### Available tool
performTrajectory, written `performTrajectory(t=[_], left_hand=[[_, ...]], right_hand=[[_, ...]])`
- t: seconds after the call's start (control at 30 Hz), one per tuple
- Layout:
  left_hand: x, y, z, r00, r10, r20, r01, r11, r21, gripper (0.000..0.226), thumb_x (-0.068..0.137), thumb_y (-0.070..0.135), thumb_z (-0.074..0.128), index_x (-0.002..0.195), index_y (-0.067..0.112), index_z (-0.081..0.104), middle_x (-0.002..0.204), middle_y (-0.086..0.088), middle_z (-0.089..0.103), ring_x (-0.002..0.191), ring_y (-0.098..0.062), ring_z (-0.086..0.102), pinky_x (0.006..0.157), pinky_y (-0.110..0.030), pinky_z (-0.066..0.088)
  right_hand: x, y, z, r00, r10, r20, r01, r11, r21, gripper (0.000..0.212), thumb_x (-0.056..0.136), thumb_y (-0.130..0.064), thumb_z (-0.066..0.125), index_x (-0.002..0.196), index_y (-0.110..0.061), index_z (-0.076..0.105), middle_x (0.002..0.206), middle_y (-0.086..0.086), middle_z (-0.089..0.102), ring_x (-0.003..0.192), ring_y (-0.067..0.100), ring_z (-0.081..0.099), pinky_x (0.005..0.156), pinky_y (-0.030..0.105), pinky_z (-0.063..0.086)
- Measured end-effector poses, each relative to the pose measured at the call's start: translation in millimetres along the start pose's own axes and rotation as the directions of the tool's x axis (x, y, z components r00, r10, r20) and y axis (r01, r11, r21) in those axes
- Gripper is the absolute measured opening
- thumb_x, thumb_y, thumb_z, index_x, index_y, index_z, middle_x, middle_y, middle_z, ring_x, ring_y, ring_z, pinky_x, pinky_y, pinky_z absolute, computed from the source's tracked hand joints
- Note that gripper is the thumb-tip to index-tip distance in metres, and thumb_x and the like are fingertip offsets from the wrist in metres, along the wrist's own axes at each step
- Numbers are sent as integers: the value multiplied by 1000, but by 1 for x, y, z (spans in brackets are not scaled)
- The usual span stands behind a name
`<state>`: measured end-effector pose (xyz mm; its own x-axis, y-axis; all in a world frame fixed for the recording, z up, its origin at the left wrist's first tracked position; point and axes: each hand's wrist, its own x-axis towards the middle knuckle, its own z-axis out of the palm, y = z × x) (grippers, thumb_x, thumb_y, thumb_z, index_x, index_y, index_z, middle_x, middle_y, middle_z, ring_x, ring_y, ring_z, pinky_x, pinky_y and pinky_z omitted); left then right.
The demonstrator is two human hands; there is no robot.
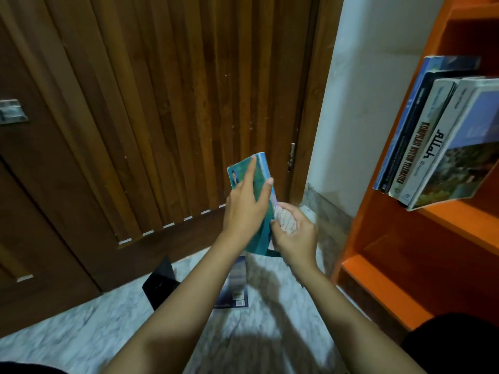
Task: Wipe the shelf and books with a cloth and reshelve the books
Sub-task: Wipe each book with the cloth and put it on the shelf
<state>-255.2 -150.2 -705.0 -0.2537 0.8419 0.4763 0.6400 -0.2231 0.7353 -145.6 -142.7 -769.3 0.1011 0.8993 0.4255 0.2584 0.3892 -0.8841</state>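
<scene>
A: What is largest here?

B: A marble floor (81, 333), then an orange shelf (459, 228) at the right. Shelved books (432, 147) lean sideways near its front edge, so a nudge might topple them.

A: Where is the book being wiped?

B: The teal book (240, 171) is upright in mid-air, left of the shelf. The left hand (244, 209) holds it, fingers flat on the cover. That grip looks light, and hard rubbing could slip it loose.

A: And the cloth (286, 220)?

B: Bunched in the right hand (297, 238), gripped tight, against the book's edge. A floor book (237, 287) lies below, easily stepped on.
</scene>
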Motion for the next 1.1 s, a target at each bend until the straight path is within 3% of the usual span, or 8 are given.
performTrajectory(t=[0.17, 0.27, 0.33, 0.57, 0.77, 0.93, 1.03, 1.1], left_hand=[[2, -3, 1, 995, -80, -52, 80, 997, 0, 79, 92, 35, 57, 150, 30, 5, 100, -10, 65, 85, -22, 64, 71, -38, 56], [2, -3, 3, 993, -64, -100, 55, 995, -83, 71, 95, 19, 52, 151, 22, 7, 81, -7, 62, 61, -11, 58, 52, -16, 48], [3, -4, 3, 985, -92, -146, 63, 979, -195, 67, 96, 13, 47, 150, 22, 9, 87, -7, 63, 68, -12, 62, 56, -14, 49], [15, -7, -18, 953, -181, -243, 27, 849, -528, 53, 98, 8, 45, 147, 17, 25, 93, 2, 65, 86, -10, 66, 71, -21, 55], [6, -5, -18, 964, -251, -89, 114, 690, -715, 39, 99, 6, 42, 136, 18, 43, 120, -15, 62, 107, -21, 63, 69, -22, 57], [0, 9, -7, 983, -159, -96, 54, 739, -672, 40, 97, 3, 43, 137, 13, 44, 132, 4, 52, 115, -1, 55, 99, -23, 46], [2, 7, -11, 976, -197, -89, 67, 666, -743, 39, 98, 4, 43, 135, 15, 45, 118, 2, 62, 104, -8, 63, 88, -26, 53], [5, 3, -15, 974, -212, -87, 72, 643, -762, 38, 98, 5, 44, 135, 15, 45, 109, 3, 64, 93, -7, 65, 74, -22, 56]], right_hand=[[-5, -2, 3, 974, -224, -20, 209, 934, -289, 43, 65, -19, 64, 108, -23, 70, 73, 2, 66, 70, 21, 61, 61, 28, 48], [-10, -1, 8, 943, -333, 3, 311, 877, -366, 41, 70, -22, 68, 111, -23, 69, 70, -3, 65, 65, 15, 57, 55, 21, 42], [-11, 0, 12, 929, -362, 72, 360, 845, -395, 43, 73, -27, 69, 116, -24, 67, 76, -4, 67, 69, 13, 57, 54, 21, 43], [15, -10, 1, 966, -214, 145, 220, 975, -31, 39, 89, -24, 63, 127, -14, 57, 105, 0, 53, 91, 0, 52, 78, 0, 37], [45, -33, -4, 976, -214, -36, 215, 976, 14, 24, 94, -24, 55, 115, -15, 58, 109, 1, 50, 96, -7, 50, 77, 1, 38], [64, -71, 16, 896, -443, 32, 444, 889, -117, 23, 93, -21, 56, 114, -12, 62, 106, 5, 52, 88, -4, 46, 73, 3, 37], [77, -66, 12, 857, -508, 79, 513, 831, -216, 23, 95, -26, 53, 115, -20, 62, 103, 2, 51, 88, 5, 48, 65, 13, 42], [87, -54, 3, 914, -404, -34, 386, 892, -235, 23, 95, -27, 52, 114, -21, 63, 106, 4, 52, 90, 12, 53, 64, 18, 45]])
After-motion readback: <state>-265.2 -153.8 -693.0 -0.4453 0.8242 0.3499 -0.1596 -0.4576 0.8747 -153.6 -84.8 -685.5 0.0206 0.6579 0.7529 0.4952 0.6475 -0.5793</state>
